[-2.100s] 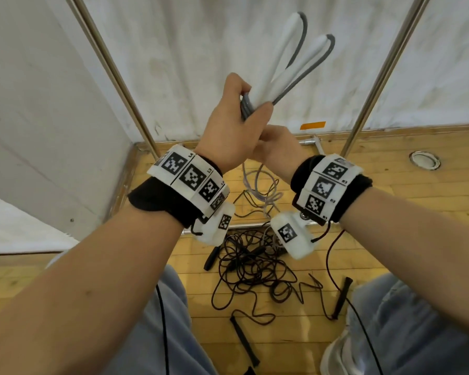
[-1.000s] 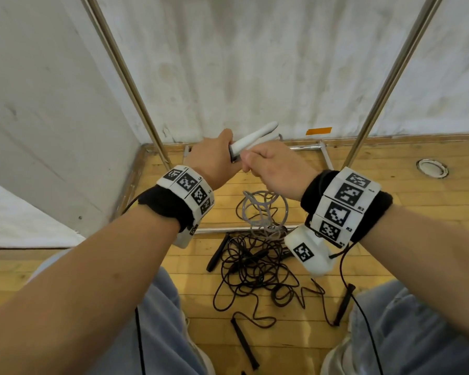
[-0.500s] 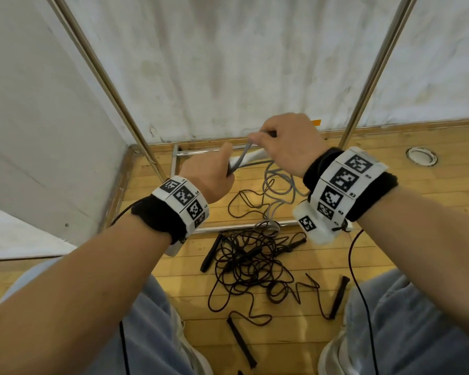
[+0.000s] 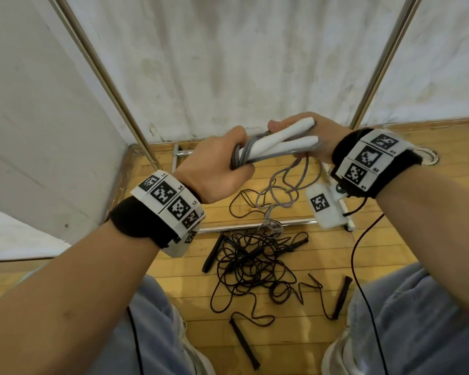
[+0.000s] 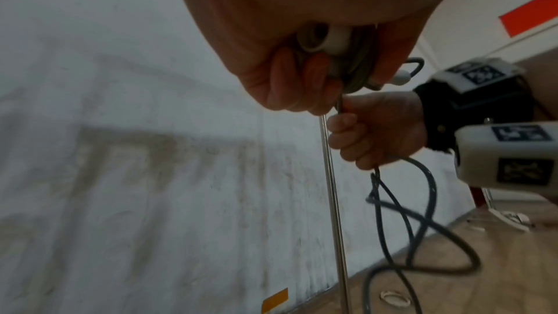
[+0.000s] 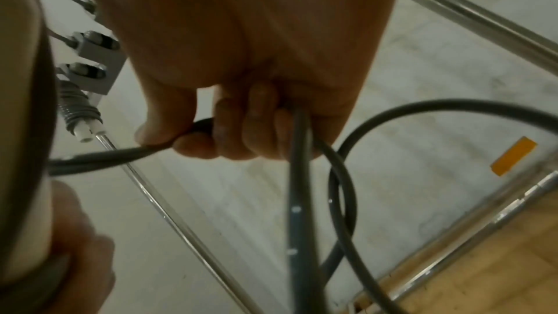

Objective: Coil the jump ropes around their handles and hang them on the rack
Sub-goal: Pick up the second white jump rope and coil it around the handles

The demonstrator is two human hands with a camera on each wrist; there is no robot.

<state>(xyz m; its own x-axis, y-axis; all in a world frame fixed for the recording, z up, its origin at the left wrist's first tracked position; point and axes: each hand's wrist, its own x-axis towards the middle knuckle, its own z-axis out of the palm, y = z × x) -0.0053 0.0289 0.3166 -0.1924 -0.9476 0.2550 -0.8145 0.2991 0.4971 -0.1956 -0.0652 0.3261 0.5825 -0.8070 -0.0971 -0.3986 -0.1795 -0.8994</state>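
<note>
Handles (image 4: 282, 143) lie together, white, clamped in your left hand (image 4: 217, 169) with a few grey turns already round them; your right hand (image 4: 317, 142) is curled on the cord (image 4: 295, 182) at their far end. Slack hangs at 6 o'clock, kinked, toward the black ropes (image 4: 255, 269) on the floor. Pull a kink tight and the wrap will likely bulge; loosen the left hand and the turns may slip. Rack pole (image 4: 382, 60) stands at 1 o'clock.

Rack (image 4: 385, 58) poles cut off by the head view's top edge, white handles (image 4: 279, 143) partly hidden inside the left hand (image 4: 214, 169), grey rope (image 6: 299, 176) blurred in the right wrist view, left-hand fingertips hidden.
</note>
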